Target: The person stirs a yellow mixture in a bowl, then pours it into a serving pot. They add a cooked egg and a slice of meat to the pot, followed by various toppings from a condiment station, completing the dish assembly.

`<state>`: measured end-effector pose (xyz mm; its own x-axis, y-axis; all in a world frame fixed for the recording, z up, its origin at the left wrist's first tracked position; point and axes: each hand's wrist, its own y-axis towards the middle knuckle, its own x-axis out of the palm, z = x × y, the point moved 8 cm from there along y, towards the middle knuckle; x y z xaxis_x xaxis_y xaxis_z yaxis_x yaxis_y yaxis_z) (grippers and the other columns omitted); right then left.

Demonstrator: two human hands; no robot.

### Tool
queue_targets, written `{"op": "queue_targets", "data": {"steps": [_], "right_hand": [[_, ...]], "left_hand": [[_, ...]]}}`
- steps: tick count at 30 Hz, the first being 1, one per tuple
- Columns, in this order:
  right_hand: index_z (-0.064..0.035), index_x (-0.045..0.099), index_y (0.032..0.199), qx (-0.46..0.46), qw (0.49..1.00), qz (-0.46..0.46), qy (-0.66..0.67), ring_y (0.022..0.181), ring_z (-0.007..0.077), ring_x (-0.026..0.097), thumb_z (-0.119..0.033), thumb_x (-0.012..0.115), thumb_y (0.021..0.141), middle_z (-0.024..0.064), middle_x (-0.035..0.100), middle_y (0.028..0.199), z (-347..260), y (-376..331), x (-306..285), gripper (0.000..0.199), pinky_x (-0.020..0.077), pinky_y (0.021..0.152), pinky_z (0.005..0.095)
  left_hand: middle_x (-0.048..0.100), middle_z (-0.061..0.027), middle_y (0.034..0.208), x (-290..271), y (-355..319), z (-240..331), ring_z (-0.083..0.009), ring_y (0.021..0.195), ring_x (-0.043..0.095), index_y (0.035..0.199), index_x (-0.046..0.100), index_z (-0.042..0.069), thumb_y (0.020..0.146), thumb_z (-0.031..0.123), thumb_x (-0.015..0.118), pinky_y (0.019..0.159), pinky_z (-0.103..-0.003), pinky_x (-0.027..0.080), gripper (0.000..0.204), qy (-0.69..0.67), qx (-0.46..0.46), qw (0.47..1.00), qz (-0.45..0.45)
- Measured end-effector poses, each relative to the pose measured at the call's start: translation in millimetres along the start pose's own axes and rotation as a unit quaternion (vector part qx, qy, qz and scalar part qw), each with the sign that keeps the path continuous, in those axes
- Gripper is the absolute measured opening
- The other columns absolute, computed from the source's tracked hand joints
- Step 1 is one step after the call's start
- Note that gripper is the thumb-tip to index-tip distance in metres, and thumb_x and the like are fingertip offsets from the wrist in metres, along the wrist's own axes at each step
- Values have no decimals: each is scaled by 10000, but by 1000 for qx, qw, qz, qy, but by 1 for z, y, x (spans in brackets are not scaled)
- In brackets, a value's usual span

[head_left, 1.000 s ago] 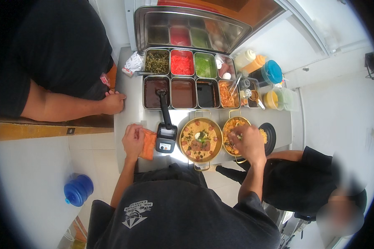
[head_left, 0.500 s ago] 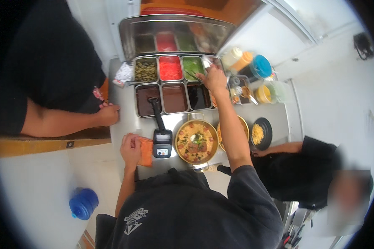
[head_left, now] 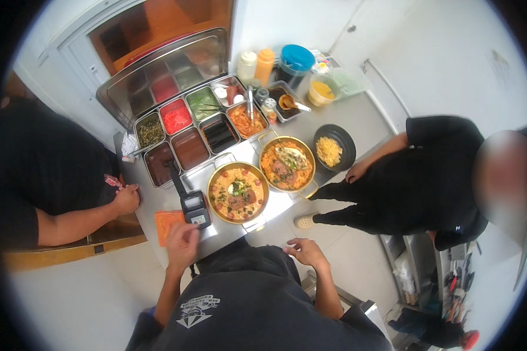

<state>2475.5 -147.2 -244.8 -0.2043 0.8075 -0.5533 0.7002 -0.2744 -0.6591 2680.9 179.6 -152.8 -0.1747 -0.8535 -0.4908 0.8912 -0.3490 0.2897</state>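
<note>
My left hand (head_left: 182, 244) is at the table's front edge, beside an orange cloth (head_left: 164, 223) and a black handheld device (head_left: 195, 209) with a small panel. Its fingers are curled in, and I see nothing in them. In front of my body, off the table, my right hand (head_left: 307, 254) has thumb and forefinger apart. Nearest to it is a golden two-handled pan (head_left: 219, 217) of pale creamy food topped with greens and brown slices. Another golden pan (head_left: 308, 177), with orange-red food and a browned pale topping, stands right of it.
Behind the pans is a lidded steel topping station (head_left: 188, 120) with sauces, greens and red shreds. Bottles (head_left: 264, 65), a blue-lidded tub (head_left: 297, 57) and a black bowl (head_left: 346, 140) of yellow pieces stand rightward. A co-worker (head_left: 445, 169) is at right, another person (head_left: 52, 175) at left.
My right hand has come back from the upper-right topping bin to my body. My left hand has shifted off the cloth toward the device. The view has turned, showing more of the right side.
</note>
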Motion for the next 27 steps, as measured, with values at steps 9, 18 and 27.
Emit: {"op": "queue_targets", "data": {"steps": [9,18,27], "right_hand": [[-93,692,1242,126,987,95,-7,1103,339,664,-422,718,900,124,755,1046,172,-117,-10,475,513,962,449],[-65,681,1252,127,970,188,84,992,337,708,-398,744,872,160,753,1012,305,-211,-24,509,543,895,438],[-51,673,1255,180,921,257,229,997,354,704,-445,733,878,175,746,1037,415,-248,-29,548,544,878,438]], "left_hand": [[669,-180,1081,243,-110,72,-370,946,663,1215,639,40,874,129,630,825,-453,544,352,170,45,823,-540],[659,-227,1187,395,-240,138,-400,1159,613,1248,625,29,876,233,638,989,-486,499,425,168,125,695,-688],[641,-221,1290,548,-234,241,-383,1243,580,1324,603,36,903,279,641,1033,-476,478,487,186,288,586,-734]]}}
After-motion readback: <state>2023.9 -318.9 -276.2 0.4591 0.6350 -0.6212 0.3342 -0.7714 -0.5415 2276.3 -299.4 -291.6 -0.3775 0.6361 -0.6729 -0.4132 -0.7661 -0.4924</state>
